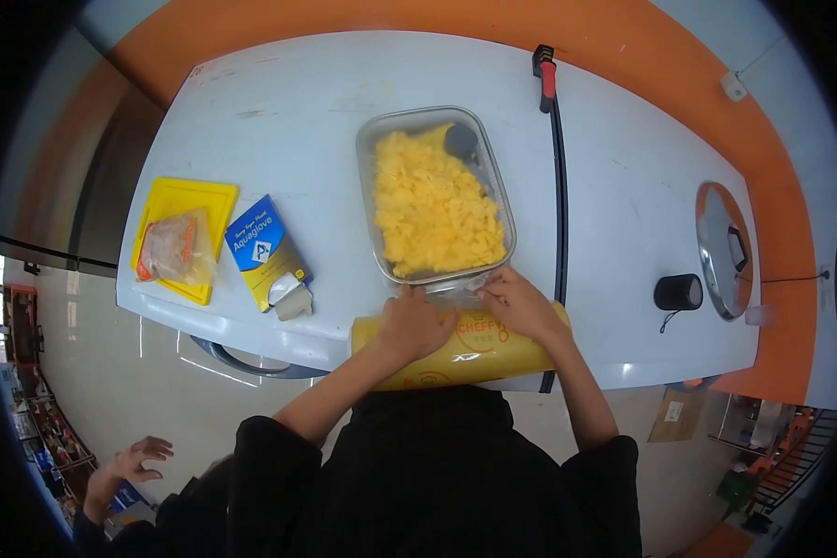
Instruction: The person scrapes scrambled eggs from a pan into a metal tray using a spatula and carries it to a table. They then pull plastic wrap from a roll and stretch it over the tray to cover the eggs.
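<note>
A metal tray [369,219] holds yellow diced chunks [432,205], with a dark round object [460,141] among them at the far end. At its near rim, a bunched piece of clear plastic film [456,290] lies between my hands. My left hand [414,321] is closed with its fingertips at the film's left side, partly hidden under the palm. My right hand [521,302] pinches the film near the tray's right corner. Below both wrists lies a wide yellow roll printed CHEFFY [474,352], against the table's near edge.
Left on the white table [298,102] are a yellow board [195,195] with a plastic bag [177,246] and an Aquaglove box [268,251]. To the right are a black strip [560,205], a red-black tool [547,79], a black cylinder [679,292] and a lid [716,251]. Another person's hand [130,465] shows lower left.
</note>
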`<state>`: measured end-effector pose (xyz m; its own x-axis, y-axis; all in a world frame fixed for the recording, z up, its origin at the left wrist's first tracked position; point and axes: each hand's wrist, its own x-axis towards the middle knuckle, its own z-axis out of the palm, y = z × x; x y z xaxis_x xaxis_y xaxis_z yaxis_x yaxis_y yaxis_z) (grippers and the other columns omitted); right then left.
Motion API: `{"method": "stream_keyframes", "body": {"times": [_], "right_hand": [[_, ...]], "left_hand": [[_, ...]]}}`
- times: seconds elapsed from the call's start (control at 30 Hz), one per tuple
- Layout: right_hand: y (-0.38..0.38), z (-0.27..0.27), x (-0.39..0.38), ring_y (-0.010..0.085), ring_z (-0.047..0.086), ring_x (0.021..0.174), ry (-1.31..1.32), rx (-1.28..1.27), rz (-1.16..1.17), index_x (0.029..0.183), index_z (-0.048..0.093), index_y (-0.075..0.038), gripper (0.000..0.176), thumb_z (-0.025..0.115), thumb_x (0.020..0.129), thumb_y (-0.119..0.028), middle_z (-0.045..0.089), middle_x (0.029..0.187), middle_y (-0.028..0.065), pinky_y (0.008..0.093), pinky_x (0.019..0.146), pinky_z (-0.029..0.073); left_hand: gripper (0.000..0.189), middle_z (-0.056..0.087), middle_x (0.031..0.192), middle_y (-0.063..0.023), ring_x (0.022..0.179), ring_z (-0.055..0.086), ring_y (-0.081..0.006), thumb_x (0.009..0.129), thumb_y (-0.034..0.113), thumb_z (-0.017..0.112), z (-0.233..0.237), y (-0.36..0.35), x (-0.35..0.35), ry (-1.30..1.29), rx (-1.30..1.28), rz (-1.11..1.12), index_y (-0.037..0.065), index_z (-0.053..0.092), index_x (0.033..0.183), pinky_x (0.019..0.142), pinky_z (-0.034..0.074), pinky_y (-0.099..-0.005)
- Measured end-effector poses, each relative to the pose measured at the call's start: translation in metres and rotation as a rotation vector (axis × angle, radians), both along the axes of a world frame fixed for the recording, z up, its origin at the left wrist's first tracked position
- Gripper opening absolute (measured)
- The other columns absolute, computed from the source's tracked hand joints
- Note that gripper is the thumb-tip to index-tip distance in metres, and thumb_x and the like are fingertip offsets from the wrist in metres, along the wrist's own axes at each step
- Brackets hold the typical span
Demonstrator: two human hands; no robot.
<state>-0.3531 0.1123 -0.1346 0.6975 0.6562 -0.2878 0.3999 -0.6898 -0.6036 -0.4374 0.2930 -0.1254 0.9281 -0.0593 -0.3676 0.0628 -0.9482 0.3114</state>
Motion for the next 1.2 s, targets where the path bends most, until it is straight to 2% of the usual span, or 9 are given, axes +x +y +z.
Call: {"method": "stream_keyframes", "body": {"times": [0.27,0.47,0.53,0.67,0.77,0.83,1.0,1.07,1.2], "right_hand": [[0.010,-0.014,0.007,0.0283,0.053,0.096,0.019,-0.160,-0.008,0.092,0.062,0.000,0.035,0.046,0.086,-0.031,0.056,0.099,0.0131,0.0375,0.082,0.043],[0.012,0.022,0.002,0.0282,0.056,0.092,0.120,-0.298,0.023,0.103,0.059,-0.003,0.034,0.048,0.086,-0.030,0.055,0.105,0.0132,0.0365,0.082,0.043],[0.005,0.020,-0.008,0.0286,0.056,0.090,0.036,0.136,-0.014,0.106,0.056,-0.005,0.034,0.049,0.085,-0.031,0.054,0.106,0.0119,0.0366,0.081,0.044],[0.007,0.004,-0.008,0.0292,0.057,0.087,-0.234,0.225,0.194,0.106,0.056,-0.006,0.033,0.050,0.086,-0.031,0.053,0.106,0.0102,0.0363,0.079,0.044],[0.011,0.005,0.000,0.0302,0.057,0.088,-0.212,0.242,0.187,0.111,0.055,-0.006,0.036,0.050,0.086,-0.031,0.056,0.101,0.0105,0.0363,0.080,0.044],[0.016,0.018,0.005,0.0303,0.057,0.091,0.275,-0.028,0.089,0.112,0.056,-0.006,0.039,0.048,0.087,-0.035,0.059,0.094,0.0142,0.0360,0.081,0.044],[0.029,0.013,0.013,0.0316,0.057,0.087,0.292,-0.222,0.130,0.096,0.062,-0.003,0.040,0.045,0.087,-0.038,0.060,0.085,0.0165,0.0381,0.078,0.044],[0.029,0.011,0.012,0.0322,0.057,0.085,0.323,-0.264,0.096,0.089,0.063,-0.002,0.041,0.044,0.087,-0.038,0.060,0.084,0.0165,0.0392,0.076,0.044],[0.032,0.007,-0.005,0.0294,0.056,0.082,-0.017,0.080,0.337,0.082,0.060,-0.003,0.028,0.047,0.086,-0.028,0.058,0.083,0.0108,0.0391,0.074,0.044]], "left_hand": [[0.067,0.050,0.106,-0.0275,0.103,0.045,-0.0385,0.087,0.052,0.030,-0.023,-0.012,0.001,-0.116,0.048,0.118,-0.006,0.062,0.096,0.081,0.042,-0.0423],[0.041,0.053,0.111,-0.0203,0.101,0.052,-0.0344,0.090,0.035,0.040,0.004,0.028,-0.013,0.085,-0.558,0.229,0.001,0.058,0.101,0.082,0.042,-0.0416],[0.032,0.057,0.102,-0.0159,0.087,0.057,-0.0306,0.087,0.029,0.049,0.007,0.044,-0.028,-0.050,-0.661,0.256,0.000,0.058,0.095,0.078,0.043,-0.0375],[0.030,0.057,0.096,-0.0146,0.080,0.057,-0.0254,0.085,0.027,0.054,-0.024,0.078,-0.040,-0.481,-0.428,0.516,-0.001,0.056,0.095,0.074,0.044,-0.0333],[0.043,0.058,0.092,-0.0176,0.080,0.058,-0.0223,0.082,0.036,0.057,-0.045,0.087,-0.044,-0.185,-0.629,0.738,-0.005,0.054,0.096,0.071,0.046,-0.0326],[0.043,0.059,0.088,-0.0168,0.078,0.058,-0.0218,0.082,0.036,0.056,-0.047,0.092,-0.041,-0.110,-0.649,0.725,-0.005,0.054,0.095,0.070,0.046,-0.0312],[0.041,0.062,0.080,-0.0140,0.075,0.059,-0.0193,0.084,0.035,0.054,-0.062,0.097,-0.024,0.153,-0.807,0.731,-0.006,0.057,0.091,0.070,0.046,-0.0271],[0.035,0.063,0.087,-0.0140,0.080,0.060,-0.0174,0.085,0.028,0.051,-0.069,0.094,-0.026,0.221,-1.222,0.770,-0.005,0.059,0.091,0.073,0.046,-0.0251],[0.032,0.063,0.094,-0.0133,0.087,0.060,-0.0164,0.085,0.023,0.050,-0.067,0.093,-0.033,0.271,-1.455,0.731,-0.005,0.060,0.096,0.080,0.045,-0.0245]]}}
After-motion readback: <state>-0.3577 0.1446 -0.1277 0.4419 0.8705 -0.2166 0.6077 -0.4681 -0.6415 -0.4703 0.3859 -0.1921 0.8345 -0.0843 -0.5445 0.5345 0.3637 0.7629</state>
